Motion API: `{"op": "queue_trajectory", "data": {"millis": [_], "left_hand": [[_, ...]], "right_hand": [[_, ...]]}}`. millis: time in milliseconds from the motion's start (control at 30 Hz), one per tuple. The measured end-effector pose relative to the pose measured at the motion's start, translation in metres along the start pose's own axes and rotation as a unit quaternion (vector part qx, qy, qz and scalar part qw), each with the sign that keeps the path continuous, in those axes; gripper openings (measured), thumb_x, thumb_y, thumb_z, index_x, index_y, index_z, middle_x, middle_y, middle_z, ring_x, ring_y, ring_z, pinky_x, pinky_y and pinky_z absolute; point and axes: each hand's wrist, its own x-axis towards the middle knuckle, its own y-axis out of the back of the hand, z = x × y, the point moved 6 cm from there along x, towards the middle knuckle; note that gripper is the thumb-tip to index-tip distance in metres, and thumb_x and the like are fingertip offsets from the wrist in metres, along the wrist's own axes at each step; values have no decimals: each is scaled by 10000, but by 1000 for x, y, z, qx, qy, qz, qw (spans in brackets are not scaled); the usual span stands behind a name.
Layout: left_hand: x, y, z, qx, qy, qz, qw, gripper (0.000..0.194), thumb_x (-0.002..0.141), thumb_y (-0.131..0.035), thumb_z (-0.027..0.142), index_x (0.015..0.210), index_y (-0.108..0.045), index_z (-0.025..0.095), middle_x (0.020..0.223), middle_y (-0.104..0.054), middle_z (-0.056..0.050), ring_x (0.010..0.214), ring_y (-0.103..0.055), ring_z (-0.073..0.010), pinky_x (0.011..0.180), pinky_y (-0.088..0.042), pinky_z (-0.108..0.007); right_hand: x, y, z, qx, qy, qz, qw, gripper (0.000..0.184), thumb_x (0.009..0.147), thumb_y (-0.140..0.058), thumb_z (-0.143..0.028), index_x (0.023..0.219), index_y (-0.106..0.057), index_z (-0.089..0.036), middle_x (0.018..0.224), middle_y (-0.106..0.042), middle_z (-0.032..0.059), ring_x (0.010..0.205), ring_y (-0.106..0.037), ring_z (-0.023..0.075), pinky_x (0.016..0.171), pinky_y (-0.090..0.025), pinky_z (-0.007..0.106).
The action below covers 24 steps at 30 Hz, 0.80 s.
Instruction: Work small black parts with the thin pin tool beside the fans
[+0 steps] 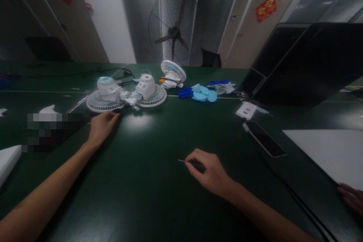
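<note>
My right hand (209,170) is closed around a small screwdriver (197,165) with a black handle, its thin metal shaft pointing left above the green table. My left hand (102,125) reaches to the near edge of a white desk fan (106,92) that lies face down. Its fingers are pinched together, and whatever they hold is hidden or too small to name. Beside that fan lies a second white fan (146,87), also face down. A third fan (172,72) rests tilted behind them, with a dark cord around its base.
Light blue fan blades (203,93) lie near blue gloves (185,92). A phone (265,138), a small white box (246,110) and a large black monitor (309,64) are on the right. Another person's hand (351,196) touches a white board (334,151). Black cables (295,193) cross the right side.
</note>
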Motion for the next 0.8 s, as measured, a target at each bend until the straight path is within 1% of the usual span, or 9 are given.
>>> {"op": "queue_trajectory", "data": {"millis": [100, 167, 300, 367, 467, 600, 700, 800], "left_hand": [[-5, -2, 12, 70, -50, -5, 996, 403, 970, -506, 487, 1111, -726, 180, 1083, -765, -127, 940, -712, -295, 818, -506, -341], [-6, -3, 17, 100, -71, -12, 992, 393, 978, -502, 482, 1112, -717, 182, 1111, -757, -135, 955, -708, -306, 827, -506, -354], [-6, -4, 20, 93, -109, -14, 990, 370, 997, -489, 450, 1098, -714, 173, 1131, -750, -139, 1003, -704, -304, 862, -504, -354], [-5, -4, 19, 77, -110, -12, 991, 359, 997, -491, 428, 1092, -724, 171, 1128, -757, -134, 1004, -711, -299, 867, -506, -346], [-3, -6, 14, 77, -89, -10, 993, 348, 998, -507, 405, 1118, -746, 182, 1143, -776, -118, 1013, -726, -296, 861, -514, -333], [-3, -7, 9, 130, -61, -3, 990, 381, 1016, -512, 405, 1262, -741, 224, 1133, -796, -111, 1004, -747, -316, 832, -529, -348], [-3, -10, 10, 144, -78, -4, 986, 425, 1028, -489, 395, 1362, -701, 241, 1207, -780, -111, 1051, -743, -341, 856, -542, -379], [-3, -13, 12, 120, -110, -13, 987, 438, 1025, -452, 351, 1357, -701, 211, 1303, -742, -109, 1136, -717, -340, 947, -536, -399]], "right_hand": [[1, 0, 0, 9, -2, -5, 1000, 96, 1043, -604, -212, 1057, -696, -191, 978, -686, 26, 817, -659, 153, 715, -531, 280], [1, -1, 0, 8, -4, -8, 1000, 95, 1042, -606, -218, 1055, -696, -190, 975, -684, 28, 814, -657, 155, 710, -531, 280], [0, -1, 0, 11, -5, -11, 1000, 96, 1041, -605, -212, 1068, -695, -194, 992, -686, 27, 830, -660, 155, 722, -533, 276], [-1, -1, 0, 13, -6, -11, 1000, 91, 1039, -609, -208, 1067, -695, -195, 995, -688, 25, 834, -662, 153, 728, -530, 274], [-1, -1, 0, 6, -4, -11, 1000, 85, 1036, -616, -212, 1062, -696, -195, 985, -688, 23, 827, -660, 153, 722, -519, 275], [1, -1, 1, -8, -2, -6, 1000, 79, 1029, -623, -217, 1044, -696, -193, 953, -684, 16, 798, -652, 151, 705, -503, 277], [1, -2, 3, 2, -2, -10, 1000, 90, 1038, -612, -222, 1054, -695, -193, 971, -687, 18, 811, -656, 149, 712, -511, 273], [0, -2, 2, 5, -2, -12, 1000, 88, 1035, -613, -216, 1052, -697, -193, 975, -687, 20, 822, -659, 151, 719, -516, 271]]}}
